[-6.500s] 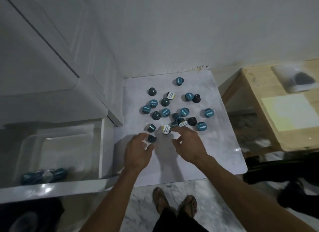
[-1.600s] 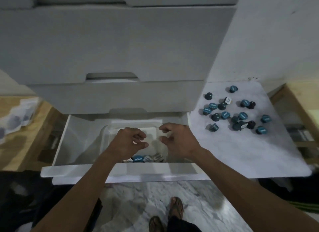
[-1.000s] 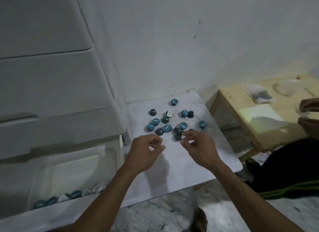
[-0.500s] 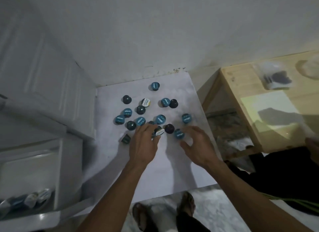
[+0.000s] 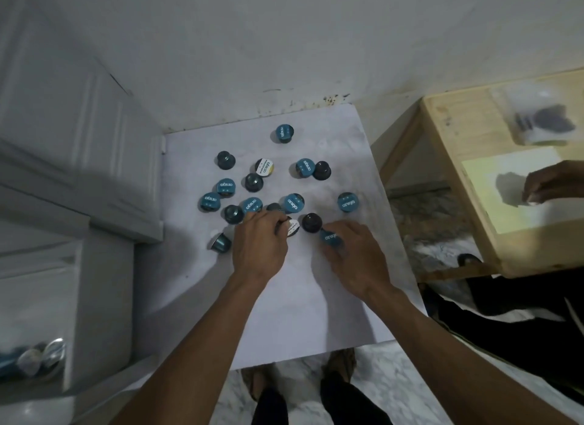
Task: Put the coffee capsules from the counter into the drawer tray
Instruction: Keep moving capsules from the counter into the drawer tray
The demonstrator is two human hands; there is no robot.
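Several coffee capsules [image 5: 294,202] with teal, white or dark tops lie scattered on the white counter [image 5: 284,304]. My left hand [image 5: 259,247] reaches into the near edge of the pile, its fingers curled round a dark capsule beside a white-lidded capsule [image 5: 292,228]. My right hand [image 5: 355,255] lies to its right, with fingers and thumb closing round a teal-lidded capsule [image 5: 330,237]. A dark capsule [image 5: 311,222] sits between the two hands. The open drawer [image 5: 94,298] is at lower left, and a few capsules [image 5: 34,358] lie in its tray.
White cabinet fronts [image 5: 63,133] rise left of the counter and a white wall stands behind it. A wooden table [image 5: 474,159] stands to the right, with a plastic bag [image 5: 540,121] and another person's hand [image 5: 553,184] on a sheet of paper. My feet show below the counter edge.
After leaving the drawer, both hands came back to the pile. In the last half second the left fingers curled onto a capsule and the right hand closed round the teal-lidded one.
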